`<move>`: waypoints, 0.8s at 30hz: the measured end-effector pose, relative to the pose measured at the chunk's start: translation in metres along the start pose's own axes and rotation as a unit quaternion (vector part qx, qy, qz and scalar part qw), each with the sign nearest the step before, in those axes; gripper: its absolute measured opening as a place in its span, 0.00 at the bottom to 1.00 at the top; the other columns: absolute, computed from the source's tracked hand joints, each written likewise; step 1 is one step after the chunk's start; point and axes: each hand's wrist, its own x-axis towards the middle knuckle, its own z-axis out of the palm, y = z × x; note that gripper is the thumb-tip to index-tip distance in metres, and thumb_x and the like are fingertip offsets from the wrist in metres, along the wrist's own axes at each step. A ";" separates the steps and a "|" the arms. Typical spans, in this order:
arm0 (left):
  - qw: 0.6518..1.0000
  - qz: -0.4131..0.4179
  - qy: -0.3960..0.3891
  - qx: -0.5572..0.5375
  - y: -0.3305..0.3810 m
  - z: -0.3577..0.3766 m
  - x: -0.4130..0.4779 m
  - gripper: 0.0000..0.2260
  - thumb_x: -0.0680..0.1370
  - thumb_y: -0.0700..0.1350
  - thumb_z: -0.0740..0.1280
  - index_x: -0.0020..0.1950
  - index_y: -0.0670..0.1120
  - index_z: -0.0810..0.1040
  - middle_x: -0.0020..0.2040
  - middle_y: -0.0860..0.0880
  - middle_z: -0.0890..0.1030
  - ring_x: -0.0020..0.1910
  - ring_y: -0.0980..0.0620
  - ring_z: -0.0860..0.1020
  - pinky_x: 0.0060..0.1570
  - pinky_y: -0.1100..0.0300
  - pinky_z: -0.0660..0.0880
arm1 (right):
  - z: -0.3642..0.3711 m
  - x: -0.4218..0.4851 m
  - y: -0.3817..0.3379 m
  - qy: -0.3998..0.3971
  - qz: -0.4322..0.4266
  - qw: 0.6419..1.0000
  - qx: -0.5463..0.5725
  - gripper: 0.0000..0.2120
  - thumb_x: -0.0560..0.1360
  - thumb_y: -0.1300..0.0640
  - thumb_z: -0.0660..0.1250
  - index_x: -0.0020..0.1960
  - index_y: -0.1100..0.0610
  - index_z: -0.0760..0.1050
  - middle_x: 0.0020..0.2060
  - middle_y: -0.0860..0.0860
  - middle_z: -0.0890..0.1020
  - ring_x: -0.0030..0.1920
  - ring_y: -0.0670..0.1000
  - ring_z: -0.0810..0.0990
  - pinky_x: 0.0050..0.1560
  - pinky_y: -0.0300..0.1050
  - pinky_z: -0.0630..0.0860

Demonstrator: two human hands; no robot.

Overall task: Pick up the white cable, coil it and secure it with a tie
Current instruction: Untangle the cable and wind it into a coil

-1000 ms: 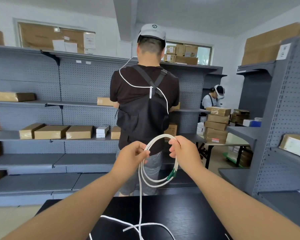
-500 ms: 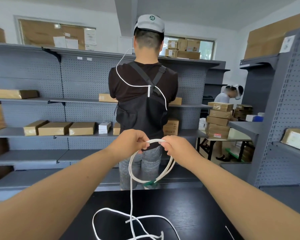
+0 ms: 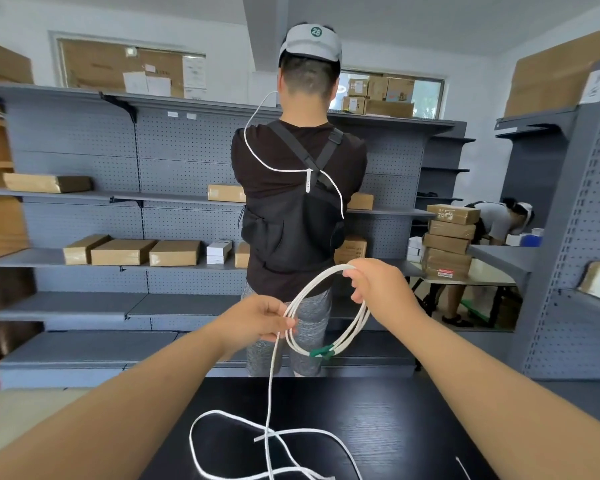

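The white cable hangs in several loops between my hands above the black table. My right hand grips the top of the coil. My left hand pinches the loops at their left side. A green connector sits at the bottom of the coil. From my left hand one strand drops straight down to the loose cable lying in curves on the table. A thin white tie lies near the table's front right.
A person in a black vest stands with their back to me just beyond the table. Grey shelving with cardboard boxes fills the back wall. Another shelf unit stands at the right. A second person bends over a far table.
My hands have moved apart: the left has dropped and slid down the coil's left side, the right stays at the top. The coil is wider and more loose cable shows on the table.
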 end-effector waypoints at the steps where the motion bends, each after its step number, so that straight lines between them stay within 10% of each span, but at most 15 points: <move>1: 1.000 -0.003 -0.002 0.004 0.000 0.000 -0.001 0.08 0.76 0.43 0.68 0.37 0.51 0.82 0.37 0.53 0.84 0.40 0.57 0.81 0.49 0.60 0.76 | -0.001 -0.001 0.000 0.009 0.001 1.000 0.009 0.11 0.78 0.62 0.57 0.56 0.63 0.75 0.42 0.51 0.75 0.34 0.45 0.72 0.30 0.25 0.70; 14: 0.972 0.070 0.221 -0.037 0.007 0.007 0.006 0.08 0.78 0.40 0.63 0.41 0.42 0.78 0.34 0.48 0.81 0.33 0.54 0.80 0.38 0.62 0.80 | 0.024 -0.010 0.011 0.108 0.101 0.977 0.155 0.11 0.79 0.60 0.55 0.45 0.53 0.75 0.35 0.50 0.77 0.34 0.50 0.80 0.41 0.45 0.76; 24: 0.972 0.048 0.205 0.099 0.025 -0.023 0.012 0.05 0.77 0.40 0.65 0.43 0.45 0.79 0.33 0.50 0.79 0.31 0.54 0.79 0.44 0.49 0.81 | 0.041 -0.008 0.016 0.011 0.118 0.983 0.142 0.07 0.79 0.57 0.55 0.49 0.51 0.72 0.40 0.49 0.79 0.36 0.47 0.79 0.40 0.41 0.75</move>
